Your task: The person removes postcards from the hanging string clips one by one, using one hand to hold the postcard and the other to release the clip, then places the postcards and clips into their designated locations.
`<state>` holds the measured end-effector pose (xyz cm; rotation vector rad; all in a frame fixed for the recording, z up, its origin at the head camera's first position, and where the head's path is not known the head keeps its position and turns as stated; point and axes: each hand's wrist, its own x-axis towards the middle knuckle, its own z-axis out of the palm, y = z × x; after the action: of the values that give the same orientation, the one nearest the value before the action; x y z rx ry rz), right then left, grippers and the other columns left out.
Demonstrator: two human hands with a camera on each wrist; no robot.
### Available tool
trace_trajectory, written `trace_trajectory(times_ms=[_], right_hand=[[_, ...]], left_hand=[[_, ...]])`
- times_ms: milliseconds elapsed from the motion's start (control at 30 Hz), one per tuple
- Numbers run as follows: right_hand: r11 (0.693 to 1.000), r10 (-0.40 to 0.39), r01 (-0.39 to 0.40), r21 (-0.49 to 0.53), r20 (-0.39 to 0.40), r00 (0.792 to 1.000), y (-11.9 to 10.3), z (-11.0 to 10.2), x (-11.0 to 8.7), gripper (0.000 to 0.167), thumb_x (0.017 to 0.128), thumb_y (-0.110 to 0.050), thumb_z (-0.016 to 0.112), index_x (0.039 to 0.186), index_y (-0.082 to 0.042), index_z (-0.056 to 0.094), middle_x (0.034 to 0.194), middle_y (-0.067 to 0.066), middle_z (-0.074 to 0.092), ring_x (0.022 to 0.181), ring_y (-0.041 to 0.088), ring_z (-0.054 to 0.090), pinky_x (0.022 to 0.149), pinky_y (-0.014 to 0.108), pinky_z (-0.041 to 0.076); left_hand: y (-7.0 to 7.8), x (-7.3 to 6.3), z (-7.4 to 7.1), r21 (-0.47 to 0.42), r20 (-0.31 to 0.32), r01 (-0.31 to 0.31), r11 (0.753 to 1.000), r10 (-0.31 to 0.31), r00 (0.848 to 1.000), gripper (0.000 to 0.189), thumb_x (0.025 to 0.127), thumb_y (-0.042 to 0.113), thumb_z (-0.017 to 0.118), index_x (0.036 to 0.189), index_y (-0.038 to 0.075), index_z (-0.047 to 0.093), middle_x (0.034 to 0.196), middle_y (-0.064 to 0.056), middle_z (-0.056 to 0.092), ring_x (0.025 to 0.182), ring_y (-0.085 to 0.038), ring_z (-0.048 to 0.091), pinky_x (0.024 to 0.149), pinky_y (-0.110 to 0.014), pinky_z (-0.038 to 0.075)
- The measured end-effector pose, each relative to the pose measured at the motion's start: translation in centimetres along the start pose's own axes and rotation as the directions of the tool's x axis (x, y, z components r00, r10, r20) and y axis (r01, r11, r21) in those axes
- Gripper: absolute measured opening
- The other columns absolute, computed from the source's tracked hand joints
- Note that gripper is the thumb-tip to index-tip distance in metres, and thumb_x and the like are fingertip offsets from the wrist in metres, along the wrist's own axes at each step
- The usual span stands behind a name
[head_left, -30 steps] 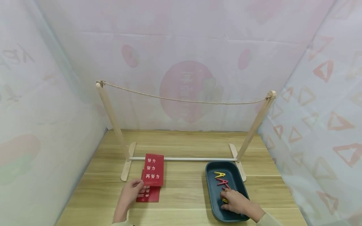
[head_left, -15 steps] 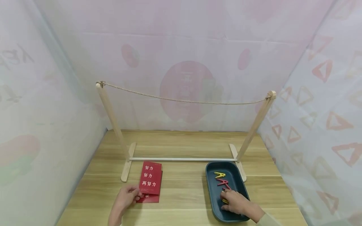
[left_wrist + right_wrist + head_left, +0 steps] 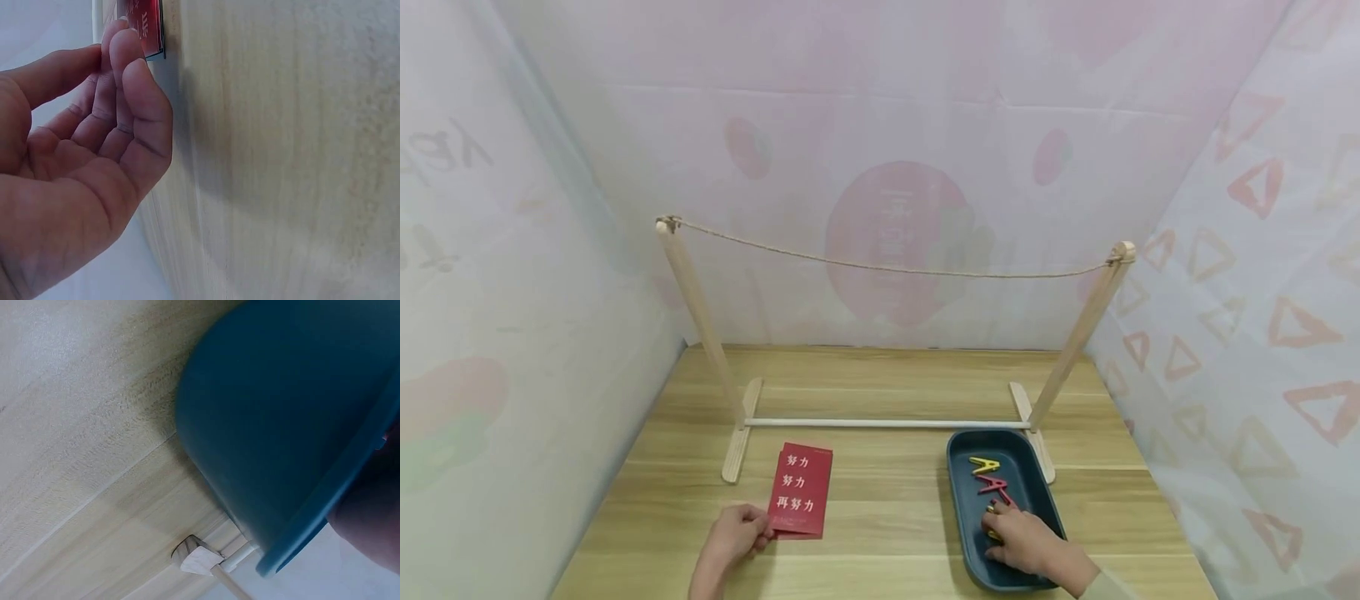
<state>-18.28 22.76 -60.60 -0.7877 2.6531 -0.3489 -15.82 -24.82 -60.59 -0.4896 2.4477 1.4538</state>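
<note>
My left hand [image 3: 733, 537] pinches the lower left corner of a red card [image 3: 799, 483] with white Chinese characters. Close under it lies a second red card [image 3: 805, 536], showing only along the edges. In the left wrist view the thumb meets the fingertips at the red card [image 3: 149, 28], whose far part runs out of frame. My right hand [image 3: 1028, 543] reaches into a dark teal tray [image 3: 961, 525], thumb and fingers curled at a yellow clothespin [image 3: 993, 533] that they mostly hide. Farther up in the tray are another yellow clothespin [image 3: 984, 465] and a red clothespin [image 3: 992, 483].
Behind the cards and tray stands a wooden frame with a left post [image 3: 703, 329], a right post [image 3: 1081, 337] and a white bottom rod [image 3: 887, 423]. A sagging twine line [image 3: 887, 268] joins the post tops. Printed cloth walls [image 3: 895, 125] surround the wooden table [image 3: 887, 500].
My left hand has drawn the upper card toward me and lowered it, so it now nearly covers the second card. The right hand has stayed almost still in the tray.
</note>
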Motion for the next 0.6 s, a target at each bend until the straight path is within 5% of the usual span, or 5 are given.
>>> trace_trajectory(times_ms=[367, 600], right_hand=[[0.999, 0.043, -0.043, 0.020, 0.000, 0.999, -0.29, 0.13, 0.24, 0.024, 0.082, -0.032, 0.078, 0.099, -0.020, 0.066, 0.111, 0.014, 0.067, 0.083, 0.016, 0.064, 0.067, 0.040, 0.054], [0.998, 0.036, -0.036, 0.049, -0.007, 0.999, -0.09, 0.13, 0.28, 0.023, 0.082, -0.031, 0.077, 0.099, -0.020, 0.066, 0.098, 0.001, 0.063, 0.071, 0.005, 0.053, 0.060, 0.030, 0.048]], left_hand=[[-0.37, -0.10, 0.34, 0.110, -0.015, 0.053, 0.993, -0.052, 0.999, 0.014, 0.093, 0.006, 0.055, 0.084, -0.001, 0.063, 0.071, -0.006, 0.066, 0.062, -0.014, 0.059, 0.057, -0.028, 0.047], [-0.13, 0.07, 0.67, 0.157, -0.043, 0.048, 0.987, -0.042, 0.998, 0.013, 0.092, 0.009, 0.058, 0.083, 0.001, 0.062, 0.068, -0.005, 0.065, 0.059, -0.014, 0.057, 0.056, -0.028, 0.044]])
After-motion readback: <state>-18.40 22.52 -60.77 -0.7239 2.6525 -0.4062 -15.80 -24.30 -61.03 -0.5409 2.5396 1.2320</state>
